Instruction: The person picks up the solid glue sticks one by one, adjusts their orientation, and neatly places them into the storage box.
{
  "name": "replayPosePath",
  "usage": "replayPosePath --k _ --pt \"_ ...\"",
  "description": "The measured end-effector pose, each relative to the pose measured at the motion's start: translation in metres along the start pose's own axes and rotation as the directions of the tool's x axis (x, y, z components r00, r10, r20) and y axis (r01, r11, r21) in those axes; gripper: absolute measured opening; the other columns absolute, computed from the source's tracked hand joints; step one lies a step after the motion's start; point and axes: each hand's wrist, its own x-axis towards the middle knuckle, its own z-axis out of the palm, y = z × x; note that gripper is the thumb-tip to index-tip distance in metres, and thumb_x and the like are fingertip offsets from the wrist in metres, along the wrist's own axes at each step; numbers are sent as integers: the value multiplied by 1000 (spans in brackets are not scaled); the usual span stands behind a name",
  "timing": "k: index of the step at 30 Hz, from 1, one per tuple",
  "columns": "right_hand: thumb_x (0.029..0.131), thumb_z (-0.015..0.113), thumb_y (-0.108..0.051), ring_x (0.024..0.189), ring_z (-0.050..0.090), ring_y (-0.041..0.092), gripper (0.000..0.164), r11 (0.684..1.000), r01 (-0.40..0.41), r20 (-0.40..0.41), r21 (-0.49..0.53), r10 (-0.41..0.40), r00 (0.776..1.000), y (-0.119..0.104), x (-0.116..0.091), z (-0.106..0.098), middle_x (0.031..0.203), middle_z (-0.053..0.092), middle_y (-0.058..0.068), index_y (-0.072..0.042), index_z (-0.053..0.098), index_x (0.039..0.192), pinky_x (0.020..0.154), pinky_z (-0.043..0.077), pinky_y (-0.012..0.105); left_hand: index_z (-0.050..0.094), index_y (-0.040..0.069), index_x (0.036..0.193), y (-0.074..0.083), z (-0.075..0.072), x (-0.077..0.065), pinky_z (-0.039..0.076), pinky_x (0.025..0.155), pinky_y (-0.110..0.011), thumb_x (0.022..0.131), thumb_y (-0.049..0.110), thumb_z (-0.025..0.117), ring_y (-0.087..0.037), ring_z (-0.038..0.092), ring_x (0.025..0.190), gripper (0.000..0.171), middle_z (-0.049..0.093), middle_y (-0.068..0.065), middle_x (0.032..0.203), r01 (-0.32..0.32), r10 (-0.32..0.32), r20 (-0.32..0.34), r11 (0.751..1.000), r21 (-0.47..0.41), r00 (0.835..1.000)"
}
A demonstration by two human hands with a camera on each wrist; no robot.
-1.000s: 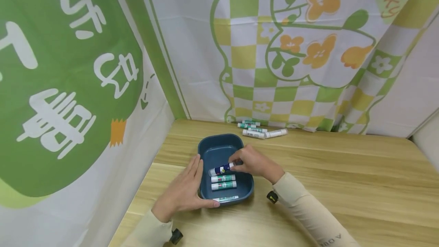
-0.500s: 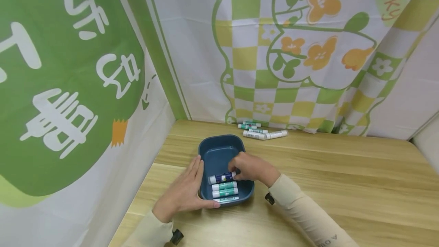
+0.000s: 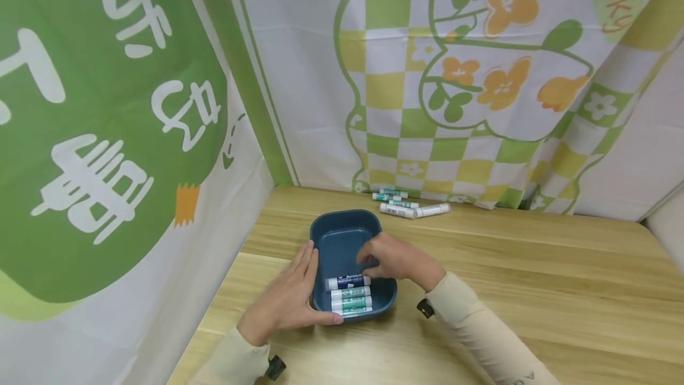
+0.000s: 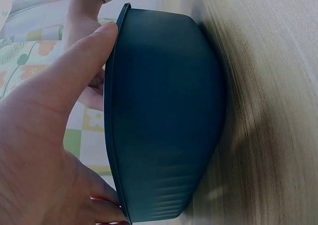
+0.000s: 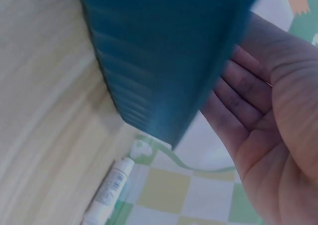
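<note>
In the head view a dark blue rounded tray [image 3: 342, 242] holds a row of small capped stick tubes. A navy-labelled tube [image 3: 347, 282] lies at the upper end of that row, above green-and-white tubes [image 3: 350, 294]. My right hand [image 3: 398, 260] hovers over the tray's right rim, fingers loosely bent just above the navy tube's right end. In the right wrist view, the right hand's fingers [image 5: 248, 86] are partly hidden behind the tray wall. My left hand [image 3: 283, 296] rests along the left rim with straight fingers, its thumb [image 4: 107, 34] on the near rim.
More white-and-green tubes [image 3: 397, 211] lie in a loose group on the wooden table [image 3: 507, 278] behind the tray. A checked, flowered curtain [image 3: 454, 106] hangs at the table's back edge. A green-and-white cloth [image 3: 160, 135] covers the left side.
The navy tube has moved down toward the green tubes and now lies level beside them. The green tubes have closed up toward the near end. My right fingers have come off the navy tube.
</note>
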Motion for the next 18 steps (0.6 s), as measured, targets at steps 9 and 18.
replayPosePath --k 9,18 --pt "91 83 -10 93 79 24 21 998 -6 -160 -56 -3 987 13 -9 -27 106 82 14 0 80 109 83 65 35 17 -11 164 -1 -1 0 28 130 -56 75 89 69 -45 10 164 144 7 -33 174 -5 5 -23 1000 7 1000" --pt "89 84 -7 93 79 27 22 983 -127 -255 -130 90 963 32 -19 -47 104 81 15 1 80 109 81 65 40 18 -11 164 -1 0 -1 27 131 -54 75 90 67 -44 10 165 143 8 -32 174 -7 7 -12 999 32 1000"
